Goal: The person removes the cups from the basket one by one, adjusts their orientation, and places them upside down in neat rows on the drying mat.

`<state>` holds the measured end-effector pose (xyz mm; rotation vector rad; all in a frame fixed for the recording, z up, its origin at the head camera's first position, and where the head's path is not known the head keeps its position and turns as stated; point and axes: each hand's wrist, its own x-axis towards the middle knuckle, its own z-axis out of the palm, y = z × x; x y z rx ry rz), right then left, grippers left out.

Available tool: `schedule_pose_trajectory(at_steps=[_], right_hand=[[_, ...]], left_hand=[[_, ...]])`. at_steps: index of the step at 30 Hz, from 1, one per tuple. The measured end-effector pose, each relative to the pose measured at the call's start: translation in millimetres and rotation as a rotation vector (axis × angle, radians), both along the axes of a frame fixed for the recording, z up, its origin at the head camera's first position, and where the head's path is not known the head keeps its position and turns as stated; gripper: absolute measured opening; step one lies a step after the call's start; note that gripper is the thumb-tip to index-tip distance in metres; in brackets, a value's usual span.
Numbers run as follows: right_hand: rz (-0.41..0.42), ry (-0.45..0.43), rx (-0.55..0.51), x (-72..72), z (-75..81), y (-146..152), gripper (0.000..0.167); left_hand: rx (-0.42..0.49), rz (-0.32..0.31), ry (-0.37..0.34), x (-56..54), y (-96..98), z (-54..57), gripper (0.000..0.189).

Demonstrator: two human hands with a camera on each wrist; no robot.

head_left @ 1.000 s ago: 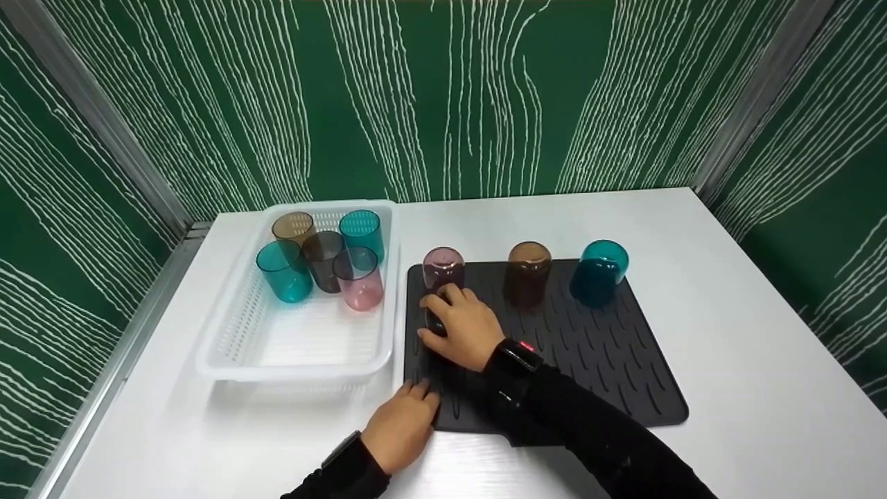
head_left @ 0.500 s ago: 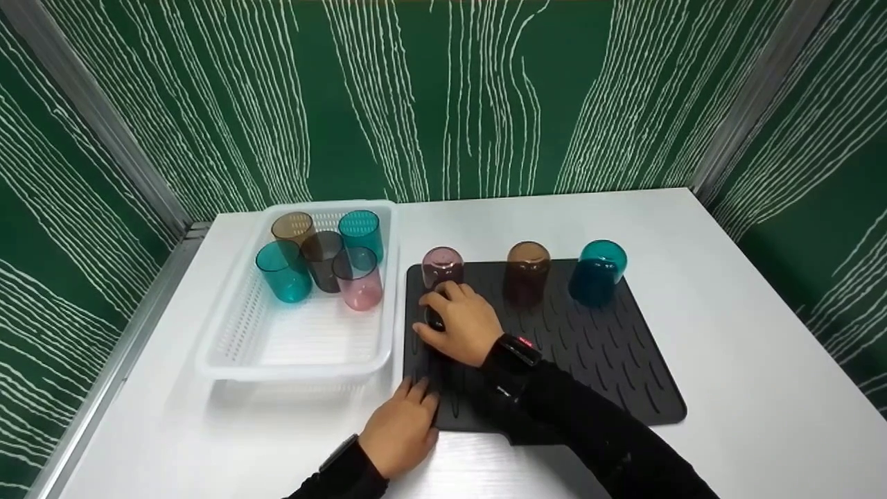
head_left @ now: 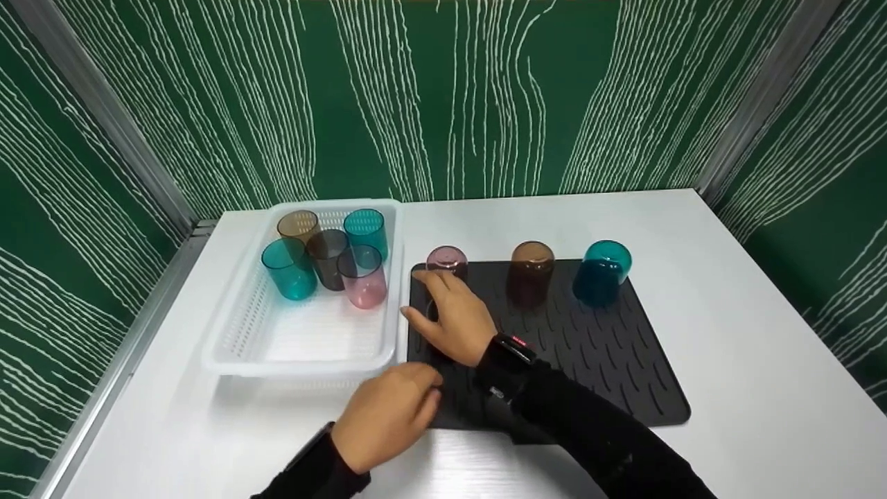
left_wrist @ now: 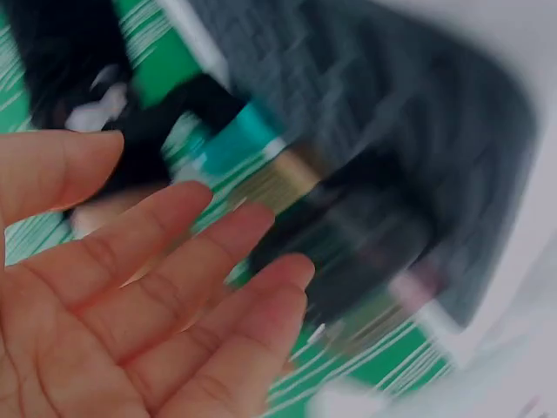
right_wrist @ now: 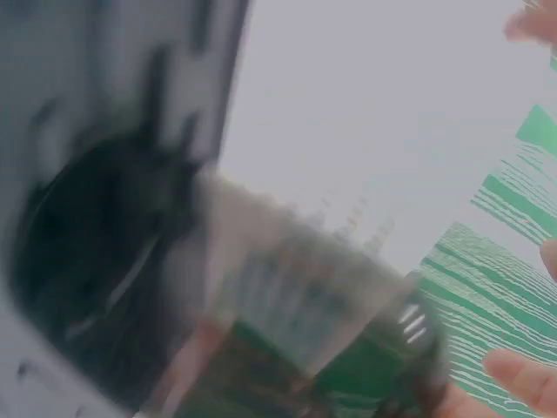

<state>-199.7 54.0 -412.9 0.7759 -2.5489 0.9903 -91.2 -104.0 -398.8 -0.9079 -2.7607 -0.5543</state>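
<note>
A smoky grey cup (right_wrist: 313, 296) stands upside down on the black ridged drying mat (head_left: 596, 374); the head view mostly hides it behind my right hand (head_left: 457, 319). That hand is spread beside the cup, and in the right wrist view its fingertips (right_wrist: 522, 374) appear apart from it. Behind it on the mat are an upturned pink cup (head_left: 448, 259), an amber cup (head_left: 531, 277) and a teal cup (head_left: 601, 274). My left hand (head_left: 388, 416) hovers at the mat's near left corner, holding nothing, its fingers extended in the blurred left wrist view.
Left of the mat sits a white plastic basket (head_left: 298, 369). Inside, upright, are a brown cup (head_left: 298, 223), two teal cups (head_left: 288, 272), a grey cup (head_left: 327, 260) and a pink cup (head_left: 364, 283). Green walls with white lines enclose the white table (head_left: 734, 291).
My right hand has loosened from the grey cup and its fingers have spread. My left hand has lifted off the mat's corner and shifted slightly left and up.
</note>
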Motion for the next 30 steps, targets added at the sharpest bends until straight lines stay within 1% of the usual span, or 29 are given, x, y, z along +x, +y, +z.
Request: schedule_pose_trajectory(at_steps=[2,3,6,9,11,13,15,16,19,22,24,26,30], right_hand=[[0.03,-0.046,-0.065,1.8,3.6,-3,0.055],[0.044,-0.07,-0.096,2.4,4.8,-5,0.055],[0.074,-0.144,-0.168,3.5,7.7,-10,0.056],[0.092,-0.223,-0.206,3.5,9.3,-15,0.059],[0.113,-0.298,-0.232,2.7,8.7,-18,0.063],[0.132,-0.39,-0.253,2.1,6.5,-22,0.068],[0.15,-0.47,-0.29,1.2,2.8,-25,0.075],[0.153,-0.495,-0.31,1.0,0.3,-27,0.078],[0.143,-0.536,-0.363,0.9,-6.4,-32,0.086],[0.124,-0.56,-0.39,1.4,-11.9,-37,0.089],[0.132,-0.592,-0.404,2.3,-14.5,-40,0.087],[0.154,-0.616,-0.422,3.5,-17.0,-43,0.081],[0.198,-0.62,-0.433,5.7,-20.6,-46,0.065]], left_hand=[[0.017,0.032,0.09,-1.8,-3.9,13.8,0.003],[0.022,0.052,0.135,-3.3,-5.9,20.4,0.005],[0.037,0.12,0.228,-11.7,-12.3,37.5,0.006],[0.073,0.196,0.276,-27.8,-19.2,49.7,0.005],[0.099,0.235,0.284,-42.4,-23.6,53.7,0.007],[0.11,0.269,0.257,-57.9,-26.8,55.5,0.012],[0.114,0.292,0.21,-73.4,-29.0,55.5,0.016],[0.111,0.303,0.18,-80.8,-29.8,55.8,0.018],[0.074,0.35,0.095,-101.1,-32.3,57.4,0.025],[0.024,0.398,0.024,-118.6,-35.4,60.0,0.031],[-0.006,0.424,-0.017,-128.5,-37.4,60.3,0.033],[-0.03,0.441,-0.052,-137.1,-38.9,58.8,0.033],[-0.081,0.47,-0.129,-152.0,-41.8,50.9,0.03]])
